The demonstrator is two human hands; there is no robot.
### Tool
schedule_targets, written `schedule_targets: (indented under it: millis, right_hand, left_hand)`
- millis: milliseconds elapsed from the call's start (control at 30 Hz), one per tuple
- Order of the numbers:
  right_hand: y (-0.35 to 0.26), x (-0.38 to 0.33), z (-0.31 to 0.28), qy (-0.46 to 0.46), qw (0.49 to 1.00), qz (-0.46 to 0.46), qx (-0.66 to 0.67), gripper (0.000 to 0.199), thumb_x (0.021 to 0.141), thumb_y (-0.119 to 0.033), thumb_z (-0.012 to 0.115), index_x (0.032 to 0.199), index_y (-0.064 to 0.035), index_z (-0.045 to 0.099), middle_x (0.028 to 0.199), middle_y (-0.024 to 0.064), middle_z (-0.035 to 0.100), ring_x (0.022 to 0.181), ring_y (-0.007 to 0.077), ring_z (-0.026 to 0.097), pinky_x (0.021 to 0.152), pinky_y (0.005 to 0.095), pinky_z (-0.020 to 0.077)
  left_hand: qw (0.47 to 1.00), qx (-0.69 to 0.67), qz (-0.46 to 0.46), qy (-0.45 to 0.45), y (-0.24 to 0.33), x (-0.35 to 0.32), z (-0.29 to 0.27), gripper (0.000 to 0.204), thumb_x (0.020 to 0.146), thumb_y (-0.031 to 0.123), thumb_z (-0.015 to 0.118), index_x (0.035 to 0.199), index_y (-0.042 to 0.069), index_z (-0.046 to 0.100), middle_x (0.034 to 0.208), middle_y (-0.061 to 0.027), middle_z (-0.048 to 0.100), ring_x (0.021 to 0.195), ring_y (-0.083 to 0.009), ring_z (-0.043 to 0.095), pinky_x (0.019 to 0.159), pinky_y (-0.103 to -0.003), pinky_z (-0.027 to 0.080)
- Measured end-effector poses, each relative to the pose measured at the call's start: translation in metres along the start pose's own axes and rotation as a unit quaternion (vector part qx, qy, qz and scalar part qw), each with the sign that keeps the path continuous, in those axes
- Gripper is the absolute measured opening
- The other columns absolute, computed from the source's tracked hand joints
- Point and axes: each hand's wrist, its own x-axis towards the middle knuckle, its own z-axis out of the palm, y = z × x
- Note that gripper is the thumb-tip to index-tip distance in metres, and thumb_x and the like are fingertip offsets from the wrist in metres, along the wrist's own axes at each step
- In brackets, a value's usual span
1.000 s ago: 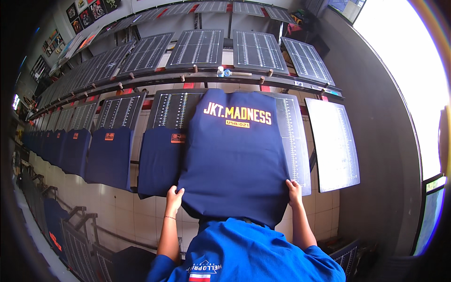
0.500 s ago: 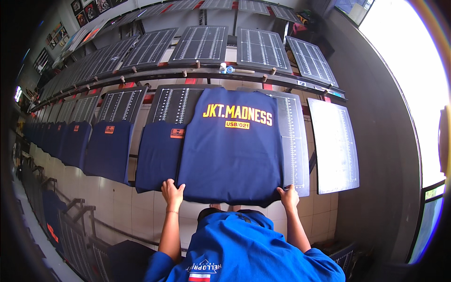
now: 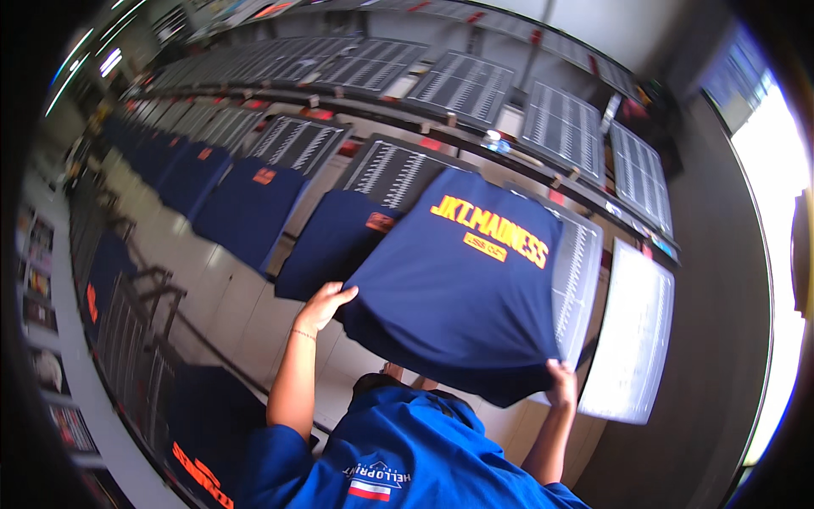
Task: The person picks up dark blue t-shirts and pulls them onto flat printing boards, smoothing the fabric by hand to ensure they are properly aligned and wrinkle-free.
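A navy shirt panel (image 3: 449, 293) with yellow-orange lettering across its upper part lies over a dark, ruled board (image 3: 579, 280). My left hand (image 3: 324, 307) pinches its near left corner. At the near right corner, my right hand (image 3: 561, 382) grips the same fabric. Between both hands the lower edge sags and hangs past the board's near end. Beside it on the left, another navy panel (image 3: 326, 246) with a small orange print rests on the neighbouring board (image 3: 394, 174), partly covered by the held one.
More navy panels (image 3: 250, 208) lie on a row of boards receding left. Behind a rail, a second row of ruled boards (image 3: 462, 89) stands, with a small bottle (image 3: 492, 138) on the rail. A pale, shiny board (image 3: 632, 331) is at the right, beside a dark wall (image 3: 712, 280).
My view has turned, so the scene appears tilted. Both hands keep hold of the panel's corners; its near edge is now lifted and creased, slanting down toward the right.
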Motion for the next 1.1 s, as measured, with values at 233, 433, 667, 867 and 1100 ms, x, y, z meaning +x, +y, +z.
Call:
schedule_targets:
  millis: [233,433,667,867,1100]
  right_hand:
    - [-0.210,0.062,0.122,-0.231,0.901,-0.367,0.034,0.050,0.091,-0.040,0.056,0.124,-0.0031,0.054,0.120,0.0209,0.059,0.110,0.0337,0.058,0.096,0.0518,0.0438]
    - [-0.301,0.173,0.288,-0.167,0.769,-0.599,-0.147,0.075,0.079,-0.055,0.055,0.130,-0.0003,0.051,0.124,0.0211,0.058,0.117,0.0346,0.054,0.104,0.0505,0.0370]
    - [-0.112,-0.040,0.708,-0.539,0.757,-0.361,-0.082,0.068,0.074,-0.037,0.064,0.126,0.0061,0.053,0.123,0.0208,0.057,0.118,0.0309,0.052,0.104,0.0423,0.0343]
    - [0.135,-0.306,0.902,-0.787,0.589,-0.023,-0.183,0.054,0.076,-0.017,0.067,0.122,0.0089,0.053,0.115,0.0185,0.061,0.111,0.0264,0.055,0.100,0.0351,0.0386]
    - [0.231,-0.464,0.974,-0.878,0.378,0.266,-0.124,0.014,0.087,-0.007,0.052,0.095,0.0012,0.060,0.092,0.0126,0.065,0.078,0.0244,0.064,0.075,0.0396,0.0546]
  left_hand:
    - [0.931,-0.207,0.294,0.065,0.065,-0.159,-0.012,0.025,0.092,0.027,0.062,0.078,0.008,0.053,0.091,-0.0038,0.052,0.087,-0.0178,0.044,0.077,-0.037,0.034]
    - [0.768,-0.060,0.448,0.453,0.063,-0.373,0.059,0.049,0.076,0.029,0.078,0.107,-0.004,0.061,0.099,-0.0066,0.066,0.092,-0.0156,0.061,0.082,-0.027,0.044]
    - [0.384,0.014,0.418,0.823,-0.001,-0.519,0.132,0.051,0.089,0.023,0.064,0.127,-0.005,0.046,0.121,-0.0134,0.058,0.111,-0.0223,0.055,0.097,-0.035,0.040]
    - [0.197,-0.170,0.315,0.913,0.013,-0.615,0.105,0.047,0.094,0.025,0.055,0.131,-0.002,0.048,0.124,-0.0128,0.057,0.107,-0.0196,0.058,0.095,-0.032,0.044]
    - [0.183,-0.123,0.426,0.878,0.015,-0.743,0.105,0.026,0.095,0.021,0.053,0.109,0.000,0.058,0.100,-0.0102,0.065,0.082,-0.0164,0.065,0.075,-0.029,0.055]
